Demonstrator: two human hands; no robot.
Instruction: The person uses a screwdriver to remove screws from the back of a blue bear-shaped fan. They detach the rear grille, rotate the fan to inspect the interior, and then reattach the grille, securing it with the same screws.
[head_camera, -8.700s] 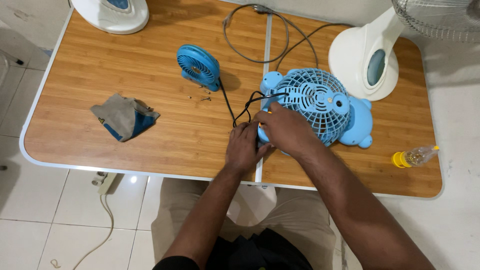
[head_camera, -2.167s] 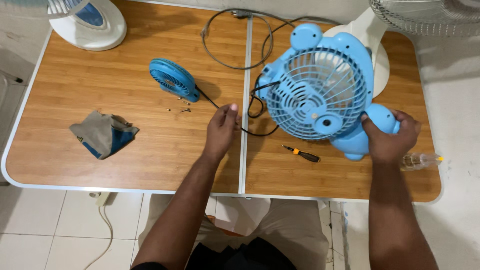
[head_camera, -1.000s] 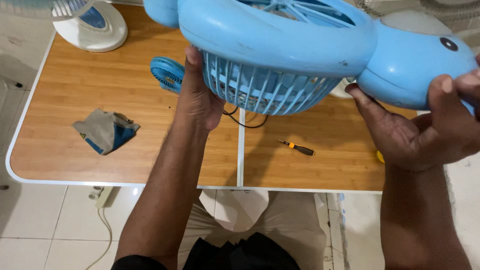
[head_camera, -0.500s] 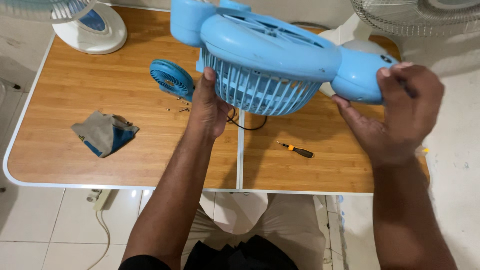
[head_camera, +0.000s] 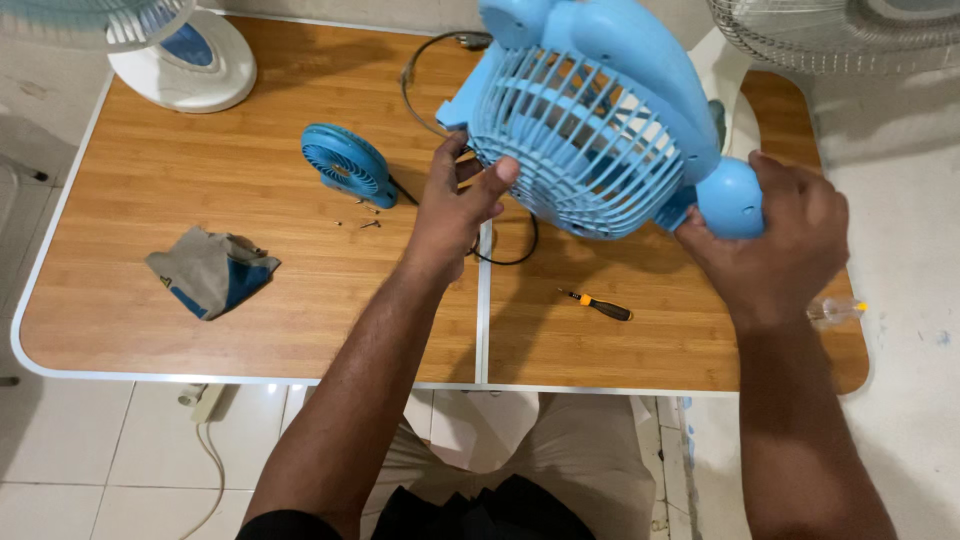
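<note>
I hold a light blue desk fan (head_camera: 590, 130) with a round grille up above the wooden table (head_camera: 250, 300), tilted on its side. My left hand (head_camera: 455, 205) grips the lower left rim of the grille. My right hand (head_camera: 775, 235) clasps the fan's rounded blue foot on the right. A black cord (head_camera: 505, 255) hangs from the fan down to the table. A small screwdriver (head_camera: 597, 305) with a yellow and black handle lies on the table below the fan.
A small blue handheld fan (head_camera: 345, 165) lies left of my left hand, tiny screws (head_camera: 365, 215) beside it. A grey and blue cloth (head_camera: 210, 270) lies at the left. White fan bases stand at the back left (head_camera: 185, 65) and back right. A clear bottle (head_camera: 835, 310) lies at the right edge.
I have turned the blue fan so its grille faces me more and moved it a little to the right. Both hands kept their hold.
</note>
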